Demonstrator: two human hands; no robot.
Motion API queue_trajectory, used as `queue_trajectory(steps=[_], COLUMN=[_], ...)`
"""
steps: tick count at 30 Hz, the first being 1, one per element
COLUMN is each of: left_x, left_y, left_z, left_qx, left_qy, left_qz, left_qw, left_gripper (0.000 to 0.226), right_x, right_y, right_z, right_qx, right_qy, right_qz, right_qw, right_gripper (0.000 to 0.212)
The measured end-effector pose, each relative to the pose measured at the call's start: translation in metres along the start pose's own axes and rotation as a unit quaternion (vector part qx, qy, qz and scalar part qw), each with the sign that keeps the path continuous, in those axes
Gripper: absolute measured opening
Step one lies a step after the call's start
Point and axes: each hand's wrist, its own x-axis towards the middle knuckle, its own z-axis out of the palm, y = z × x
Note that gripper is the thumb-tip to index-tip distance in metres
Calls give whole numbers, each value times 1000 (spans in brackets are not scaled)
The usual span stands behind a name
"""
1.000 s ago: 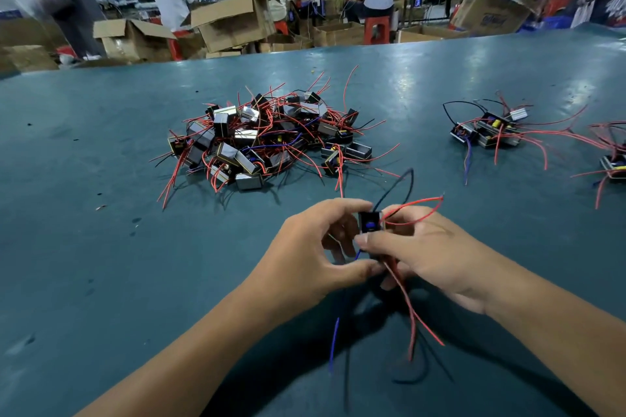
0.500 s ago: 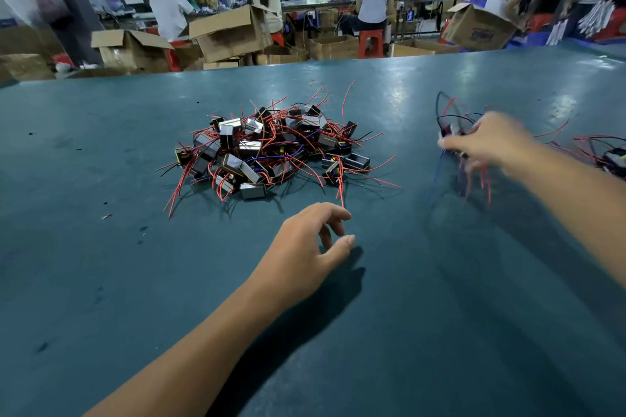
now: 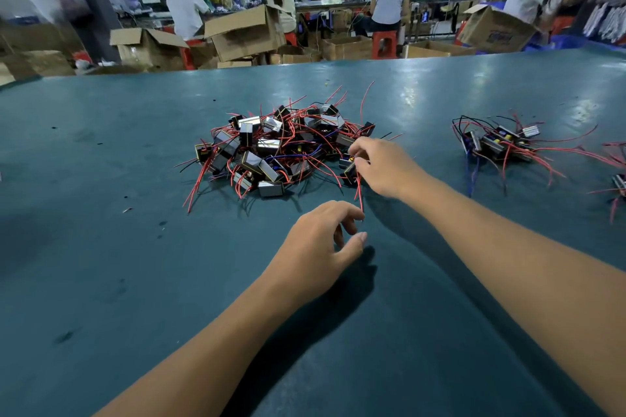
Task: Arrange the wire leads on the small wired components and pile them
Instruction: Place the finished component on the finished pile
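Head view: we pick from the loose heap.
Our right hand (image 3: 382, 167) pinches a wired component (image 3: 349, 173) at the heap's (image 3: 271, 149) four o'clock edge on the bench (image 3: 101, 247); our left hand (image 3: 321, 244) hovers at six o'clock, fingers (image 3: 352, 210) loosely curled, holding nothing; sorted pile (image 3: 498, 142) lies at three o'clock.

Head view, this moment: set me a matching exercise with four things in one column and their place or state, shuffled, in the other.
Things
1. big pile of components
2. small pile of components
3. left hand
4. right hand

Places or states
A. fingers loosely curled, holding nothing
B. far right on the table
C. pinching a component at the big pile's right edge
D. centre of the table, red wires sticking out

Pairs: 1-D, 2-B, 3-A, 4-C
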Motion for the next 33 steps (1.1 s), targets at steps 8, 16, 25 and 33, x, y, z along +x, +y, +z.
queue_trajectory(steps=[8,16,25,33], left_x=[0,1,6,17], left_y=[-1,-7,-19,-33], left_z=[-3,-2,-7,-1], left_qx=[22,45,53,172], left_qy=[5,28,98,-89], left_qz=[5,6,-65,7], left_qw=[1000,999,992,981], left_gripper=[21,15,11,56], right_x=[46,49,-18,-106], right_y=[3,-16,-22,9], right_z=[14,6,-45,-46], right_qx=[-109,-168,195,137], right_qy=[-51,-96,-17,1], right_qz=[74,110,134,160], right_qw=[990,975,972,978], right_gripper=[36,34,36,23])
